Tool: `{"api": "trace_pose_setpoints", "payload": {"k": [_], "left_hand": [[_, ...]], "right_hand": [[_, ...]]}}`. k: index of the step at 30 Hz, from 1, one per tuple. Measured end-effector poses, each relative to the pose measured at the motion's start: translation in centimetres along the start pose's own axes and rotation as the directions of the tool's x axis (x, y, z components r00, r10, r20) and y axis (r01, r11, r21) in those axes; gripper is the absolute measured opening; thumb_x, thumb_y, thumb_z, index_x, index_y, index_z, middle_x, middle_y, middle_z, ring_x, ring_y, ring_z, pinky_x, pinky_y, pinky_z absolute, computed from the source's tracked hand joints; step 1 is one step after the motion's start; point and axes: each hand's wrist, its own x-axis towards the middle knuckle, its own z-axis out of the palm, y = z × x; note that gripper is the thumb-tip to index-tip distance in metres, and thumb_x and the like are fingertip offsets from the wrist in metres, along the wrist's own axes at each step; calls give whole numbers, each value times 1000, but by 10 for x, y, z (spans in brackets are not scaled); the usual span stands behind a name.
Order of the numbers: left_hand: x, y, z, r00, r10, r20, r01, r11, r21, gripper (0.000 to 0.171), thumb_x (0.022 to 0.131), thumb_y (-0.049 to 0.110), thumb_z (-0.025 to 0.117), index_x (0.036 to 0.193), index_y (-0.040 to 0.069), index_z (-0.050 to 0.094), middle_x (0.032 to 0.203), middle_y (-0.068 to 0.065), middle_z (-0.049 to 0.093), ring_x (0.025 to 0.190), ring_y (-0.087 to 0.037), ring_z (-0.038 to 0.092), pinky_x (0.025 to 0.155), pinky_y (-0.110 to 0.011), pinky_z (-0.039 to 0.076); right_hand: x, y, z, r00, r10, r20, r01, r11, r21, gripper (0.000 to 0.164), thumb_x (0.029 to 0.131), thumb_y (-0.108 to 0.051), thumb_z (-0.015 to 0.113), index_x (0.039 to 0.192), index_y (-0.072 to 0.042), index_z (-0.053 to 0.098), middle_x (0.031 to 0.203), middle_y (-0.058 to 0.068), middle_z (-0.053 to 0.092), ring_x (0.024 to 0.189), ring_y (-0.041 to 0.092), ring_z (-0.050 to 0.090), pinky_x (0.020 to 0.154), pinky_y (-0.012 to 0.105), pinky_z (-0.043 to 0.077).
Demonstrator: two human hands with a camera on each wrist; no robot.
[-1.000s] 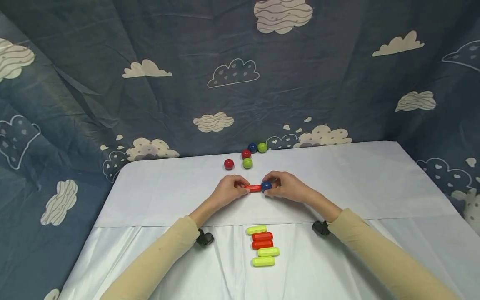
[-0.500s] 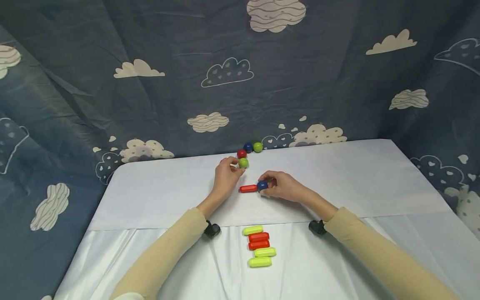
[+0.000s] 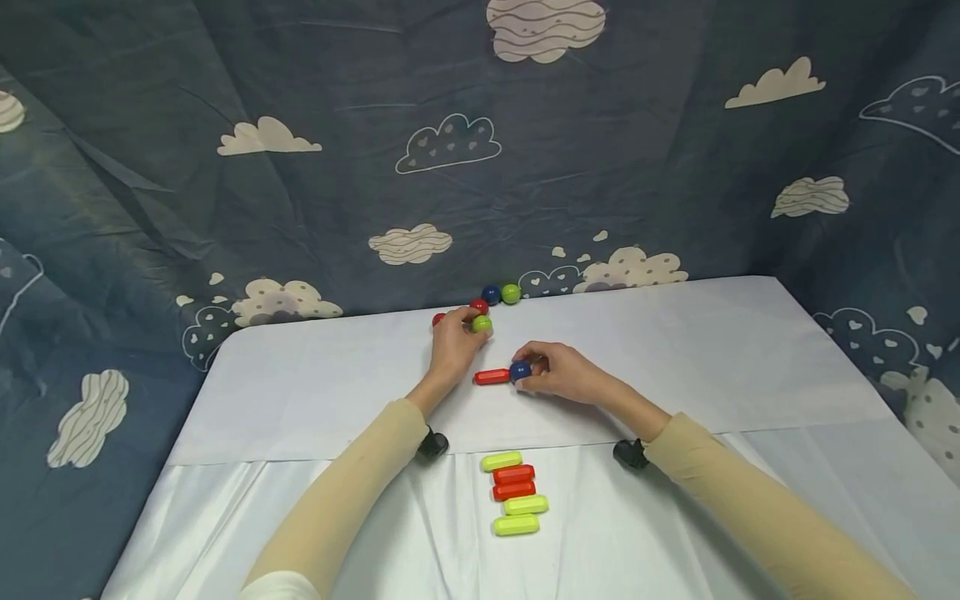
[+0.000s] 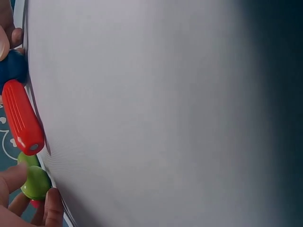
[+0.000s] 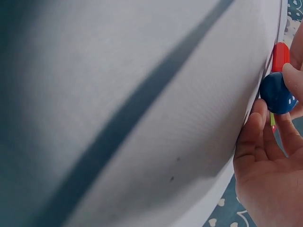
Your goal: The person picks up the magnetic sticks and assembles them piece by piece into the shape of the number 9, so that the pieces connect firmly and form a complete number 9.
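My right hand [image 3: 564, 372] pinches a dark blue ball [image 3: 520, 371] between thumb and fingers. A short red ribbed rod [image 3: 491, 377] meets the ball's left side end-on; a small grey disc shows in its free end in the left wrist view. Farther back and to the left, my left hand [image 3: 454, 343] has thumb and fingertips around a light green ball [image 4: 36, 182]. Close behind that are a red ball [image 3: 479, 307], another blue ball [image 3: 491, 295] and a second green ball [image 3: 511, 293]. Another red ball [image 3: 438, 319] is partly hidden behind the left hand.
Nearer the body, several rods lie stacked in a column on the white cloth: yellow-green rods [image 3: 516, 525] and red rods [image 3: 513, 491]. A dark cloud-print curtain [image 3: 337, 208] hangs along the table's back edge. Black wrist cameras [image 3: 630, 454] sit under both sleeves.
My left hand has let go of the red rod and moved back to the green ball, now gripping it. The right hand keeps holding the blue ball with the rod against it.
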Motion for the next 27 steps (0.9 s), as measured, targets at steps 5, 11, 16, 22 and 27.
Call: {"api": "trace_pose_setpoints", "payload": {"k": [5, 11, 16, 22, 27], "left_hand": [[2, -1, -2, 1000, 3, 24, -3, 1000, -9, 32, 88, 7, 75, 118, 4, 66, 109, -9, 66, 94, -22, 57, 86, -31, 50], [-1, -5, -10, 1000, 8, 26, -5, 996, -88, 30, 85, 5, 76, 114, 4, 68, 105, -10, 66, 84, -21, 56, 74, -27, 47], [-7, -9, -21, 998, 24, 51, -18, 992, -126, 33, 84, 5, 78, 115, 5, 69, 109, -7, 67, 93, -21, 59, 83, -30, 49], [-20, -14, -39, 994, 19, 111, -5, 992, -125, 38, 84, 3, 77, 120, 4, 67, 111, -8, 65, 99, -23, 60, 89, -32, 49], [-35, -17, -53, 980, 14, 197, 12, 991, -130, 40, 85, 1, 74, 124, 2, 66, 114, -9, 64, 100, -22, 60, 87, -33, 51]], "right_hand": [[1, -2, 1, 1000, -12, -4, 12, 1000, 1, 37, 85, -19, 79, 117, -9, 65, 96, 3, 61, 84, 19, 53, 76, 31, 47], [1, -2, 0, 1000, -9, -1, 9, 1000, -11, 37, 85, -21, 79, 118, -10, 64, 94, 2, 61, 84, 19, 54, 76, 31, 47], [2, 0, 1, 1000, -3, -2, 3, 1000, -14, 38, 85, -20, 79, 119, -10, 64, 95, 2, 61, 85, 19, 53, 76, 31, 47], [2, 1, 1, 1000, 6, -1, -6, 1000, -6, 38, 85, -19, 79, 119, -10, 64, 92, 3, 59, 85, 20, 53, 75, 31, 47], [1, 1, 0, 1000, 7, -1, -7, 1000, -10, 39, 85, -19, 79, 120, -10, 64, 93, 2, 60, 85, 19, 53, 75, 30, 47]]}}
